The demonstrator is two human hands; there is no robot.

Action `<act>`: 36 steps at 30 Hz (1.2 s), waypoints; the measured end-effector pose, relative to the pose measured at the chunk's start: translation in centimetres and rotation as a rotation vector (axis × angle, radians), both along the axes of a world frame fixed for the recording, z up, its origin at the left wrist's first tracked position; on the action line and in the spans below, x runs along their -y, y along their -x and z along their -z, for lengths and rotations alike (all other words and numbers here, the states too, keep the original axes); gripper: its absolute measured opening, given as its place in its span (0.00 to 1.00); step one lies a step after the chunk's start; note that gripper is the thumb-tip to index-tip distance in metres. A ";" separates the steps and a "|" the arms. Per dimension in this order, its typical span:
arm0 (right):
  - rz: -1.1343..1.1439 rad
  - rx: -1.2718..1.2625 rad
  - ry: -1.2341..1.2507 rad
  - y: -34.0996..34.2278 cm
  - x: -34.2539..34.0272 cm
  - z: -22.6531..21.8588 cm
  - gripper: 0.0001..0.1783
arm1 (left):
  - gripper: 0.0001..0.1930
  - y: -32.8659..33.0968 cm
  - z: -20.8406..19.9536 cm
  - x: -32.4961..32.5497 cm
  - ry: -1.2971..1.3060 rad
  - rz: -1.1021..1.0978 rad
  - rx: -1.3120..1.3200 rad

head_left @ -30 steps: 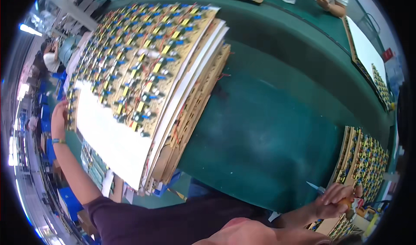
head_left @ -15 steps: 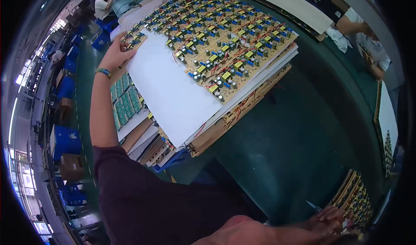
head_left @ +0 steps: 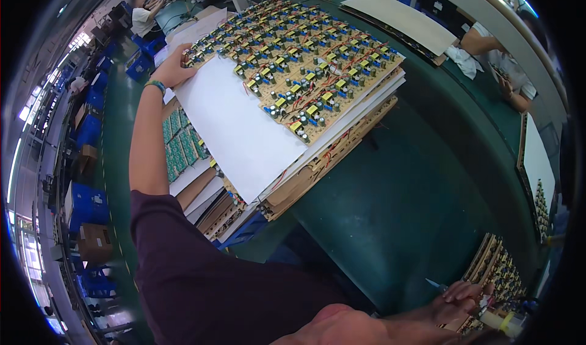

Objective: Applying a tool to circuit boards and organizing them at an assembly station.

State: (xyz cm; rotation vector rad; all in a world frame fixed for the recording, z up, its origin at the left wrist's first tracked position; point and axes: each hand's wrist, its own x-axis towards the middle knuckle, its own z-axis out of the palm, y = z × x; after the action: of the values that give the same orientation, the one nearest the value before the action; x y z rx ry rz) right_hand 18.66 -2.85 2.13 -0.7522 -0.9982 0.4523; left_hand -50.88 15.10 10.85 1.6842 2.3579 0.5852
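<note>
My left hand (head_left: 173, 70) is closed on the end of a tan circuit board (head_left: 196, 54) at the far left of the stack's top layer. More circuit boards (head_left: 317, 70) lie beside it in rows, crowded with yellow, blue and dark parts and red wires. Beneath them is a white sheet (head_left: 238, 125), its near-left portion bare. At the lower right, my right hand (head_left: 459, 297) is closed around a thin tool with a pale pointed tip (head_left: 433, 283); the rest of the tool is hidden. That hand is beside a smaller group of boards (head_left: 497, 265).
Under the top layer, sheets and boards (head_left: 342, 156) form a tall stack overhanging a green table (head_left: 372, 223). Green boards (head_left: 182, 143) lie left of it. A covered stack (head_left: 400, 18) stands at the back. Another person (head_left: 510, 70) works at the right. Blue bins (head_left: 85, 204) line the left.
My left hand has brought its board in against the neighbouring boards, narrowing the gap between them. The whole view has shifted slightly. My right hand still holds the pointed tool.
</note>
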 end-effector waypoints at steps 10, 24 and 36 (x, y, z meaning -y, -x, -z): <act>-0.106 -0.074 -0.035 0.2 -0.3 0.1 0.26 | 0.31 -1.8 -0.1 1.1 -0.188 -0.017 -0.210; -0.091 -0.019 -0.016 0.0 -0.1 0.3 0.27 | 0.40 -2.5 1.3 3.7 -0.970 -0.443 1.114; -0.042 -0.017 -0.004 0.3 0.1 -0.2 0.27 | 0.28 9.1 5.3 -0.1 -1.289 -0.645 0.990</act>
State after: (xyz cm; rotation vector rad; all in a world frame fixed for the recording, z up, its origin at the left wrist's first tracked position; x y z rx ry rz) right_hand 18.34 -2.99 2.34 -0.7239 -1.0006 0.4918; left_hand -60.00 15.17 5.53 0.3267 1.6005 2.6182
